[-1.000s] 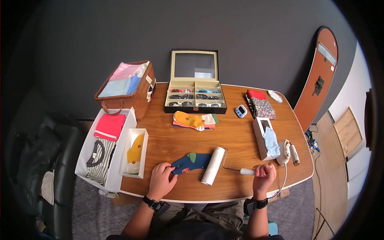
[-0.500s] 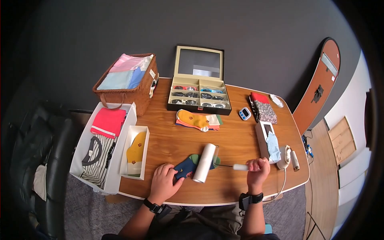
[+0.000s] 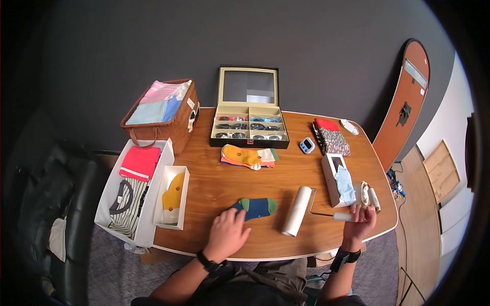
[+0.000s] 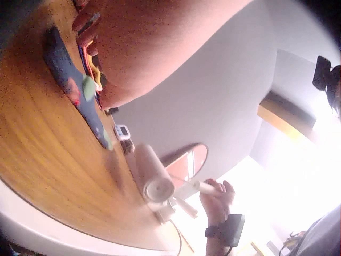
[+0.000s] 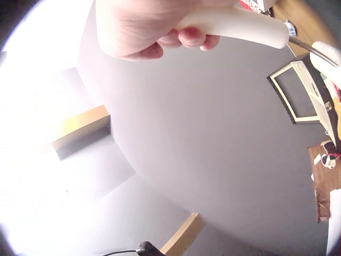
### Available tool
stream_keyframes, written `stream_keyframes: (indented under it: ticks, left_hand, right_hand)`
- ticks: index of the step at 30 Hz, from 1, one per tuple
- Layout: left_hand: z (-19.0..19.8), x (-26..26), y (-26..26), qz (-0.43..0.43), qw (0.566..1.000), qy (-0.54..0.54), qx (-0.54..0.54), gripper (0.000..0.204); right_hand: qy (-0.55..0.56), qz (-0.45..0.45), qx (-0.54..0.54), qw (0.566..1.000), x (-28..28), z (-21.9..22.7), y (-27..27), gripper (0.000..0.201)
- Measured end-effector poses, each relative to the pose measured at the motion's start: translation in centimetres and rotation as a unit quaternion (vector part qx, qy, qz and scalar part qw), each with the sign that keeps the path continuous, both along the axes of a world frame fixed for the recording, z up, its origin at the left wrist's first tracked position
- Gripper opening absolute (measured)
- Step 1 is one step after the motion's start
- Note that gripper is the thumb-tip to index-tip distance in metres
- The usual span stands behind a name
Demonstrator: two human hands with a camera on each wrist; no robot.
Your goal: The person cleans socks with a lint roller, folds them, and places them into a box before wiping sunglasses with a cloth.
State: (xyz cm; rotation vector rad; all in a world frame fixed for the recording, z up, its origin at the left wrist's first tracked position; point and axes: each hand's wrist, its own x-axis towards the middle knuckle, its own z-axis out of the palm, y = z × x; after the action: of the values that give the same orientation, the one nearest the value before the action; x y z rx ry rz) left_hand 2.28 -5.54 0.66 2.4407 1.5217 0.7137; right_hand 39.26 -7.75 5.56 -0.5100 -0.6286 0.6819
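A dark blue sock (image 3: 258, 208) with green heel and toe lies flat on the wooden table. My left hand (image 3: 228, 234) rests over the sock's left end, fingers extended and covering part of it. In the left wrist view a red patch shows on the sock (image 4: 64, 74). To the right, my right hand (image 3: 360, 224) grips the white handle (image 3: 343, 217) of a lint roller (image 3: 297, 211). Its white roll stands just right of the sock's toe, apart from it. The right wrist view shows fingers curled round the handle (image 5: 240, 25).
Folded yellow and orange socks (image 3: 248, 156) lie ahead, before an open sunglasses case (image 3: 249, 144). At left are a small white box (image 3: 185, 199), a larger clothes box (image 3: 158, 204) and a wicker basket (image 3: 176, 132). A tissue box (image 3: 331, 183) and timer (image 3: 307, 146) stand right.
The lint roller went left onto the sock, then back right and off it, in my right hand. My left hand has slid right, over more of the sock's left end.
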Motion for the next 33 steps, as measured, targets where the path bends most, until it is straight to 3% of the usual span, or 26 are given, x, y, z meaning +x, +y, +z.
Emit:
stream_keyframes:
  ticks: [5, 9, 14, 19, 21, 23, 24, 30, 32, 33]
  left_hand:
    - [-1.8, 6.9, 1.4, 0.005, 0.996, 0.082, 0.045, 0.055]
    - [-3.1, 9.0, 2.1, 0.011, 0.993, 0.111, 0.042, 0.052]
    - [-3.0, 6.9, -0.5, -0.082, 0.993, 0.072, 0.040, 0.055]
    - [-4.0, 6.6, -3.5, -0.150, 0.988, 0.030, -0.012, 0.067]
    - [-3.7, 6.8, -3.9, -0.141, 0.989, 0.047, -0.020, 0.073]
    - [-3.7, 7.2, -3.7, -0.120, 0.993, -0.012, 0.002, 0.074]
    - [-3.9, 7.6, -3.5, -0.111, 0.993, -0.013, 0.043, 0.072]
    - [-4.3, 7.7, -2.9, -0.107, 0.993, -0.012, 0.047, 0.066]
    - [-4.3, 7.6, -2.8, -0.113, 0.992, -0.021, 0.044, 0.066]
    - [-4.0, 7.6, -2.8, -0.106, 0.993, -0.029, 0.051, 0.064]
  right_hand:
    - [0.008, -0.032, 0.015, 0.999, 0.6, 1.2, -1.2, 0.023]
    - [0.014, -0.028, 0.018, 0.999, 0.9, 2.1, -2.2, 0.032]
    - [0.071, -0.015, 0.043, 0.996, 0.9, 2.4, -2.7, 0.037]
    - [0.049, 0.000, 0.018, 0.999, -4.9, 1.3, -1.8, 0.037]
    - [0.037, -0.027, -0.010, 0.999, -7.5, 0.7, -0.8, 0.033]
    - [0.029, -0.031, -0.021, 0.999, -9.8, 0.2, -0.2, 0.032]
    - [0.012, -0.027, -0.018, 0.999, -10.9, 0.0, 0.1, 0.031]
    - [-0.079, -0.030, -0.006, 0.996, -14.6, -1.7, 0.6, 0.028]
    - [-0.136, 0.053, -0.019, 0.989, -14.5, -1.9, 0.2, 0.025]
    - [-0.137, 0.054, -0.020, 0.989, -14.6, -1.9, -0.1, 0.025]
